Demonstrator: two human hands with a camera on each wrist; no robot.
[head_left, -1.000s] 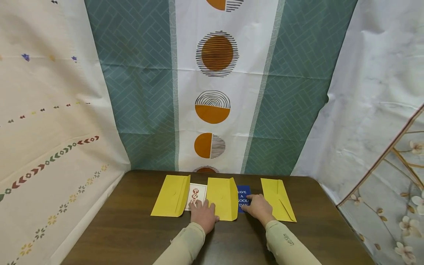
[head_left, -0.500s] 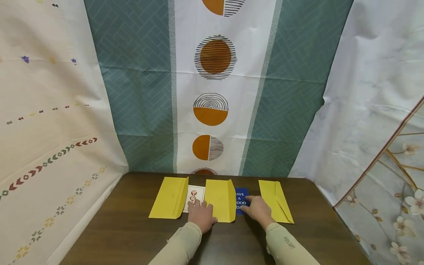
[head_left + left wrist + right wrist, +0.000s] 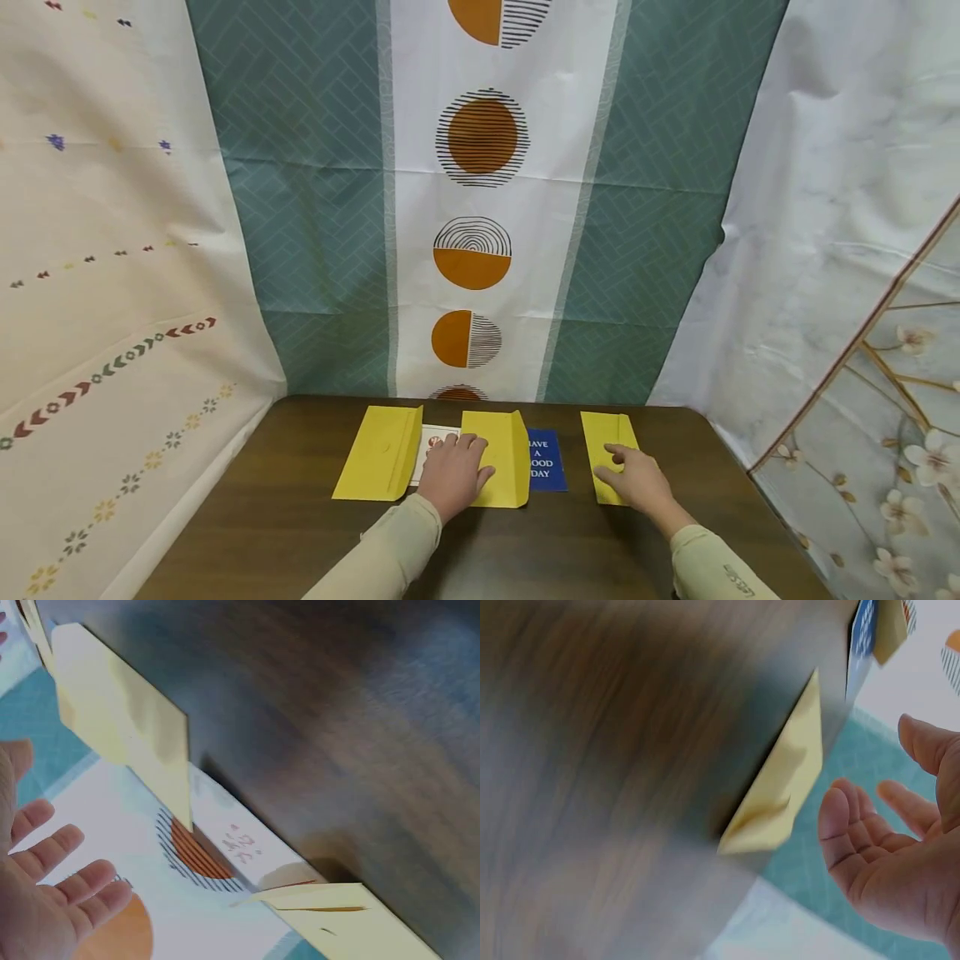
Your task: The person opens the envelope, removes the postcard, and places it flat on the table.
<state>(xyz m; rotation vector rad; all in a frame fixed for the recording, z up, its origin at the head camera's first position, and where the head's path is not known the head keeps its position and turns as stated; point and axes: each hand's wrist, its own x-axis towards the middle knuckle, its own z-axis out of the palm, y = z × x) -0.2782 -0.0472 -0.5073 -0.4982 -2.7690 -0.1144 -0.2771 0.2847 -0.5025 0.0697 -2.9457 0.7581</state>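
Note:
My left hand (image 3: 453, 475) hovers with relaxed fingers over a white card (image 3: 426, 446) with red characters and the left side of the middle yellow envelope (image 3: 498, 454). Nothing is in its grasp in the left wrist view. Above the right yellow envelope (image 3: 603, 435) is my right hand (image 3: 637, 481), its thumb apart from loosely bent fingers; the right wrist view shows an empty palm. A blue card (image 3: 547, 467) reading "GOOD DAY" lies between those two envelopes, its left edge behind the middle envelope's flap. The left yellow envelope (image 3: 377, 457) overlaps the white card's left edge.
All the envelopes and cards lie in a row on a dark wooden table (image 3: 300, 533), toward its far edge. A patterned cloth (image 3: 480, 192) hangs directly behind the table, with printed cloths at both sides.
My right hand has left the blue card and moved right over the right envelope. My left hand has lifted slightly from the white card and middle envelope. The view has tilted up slightly.

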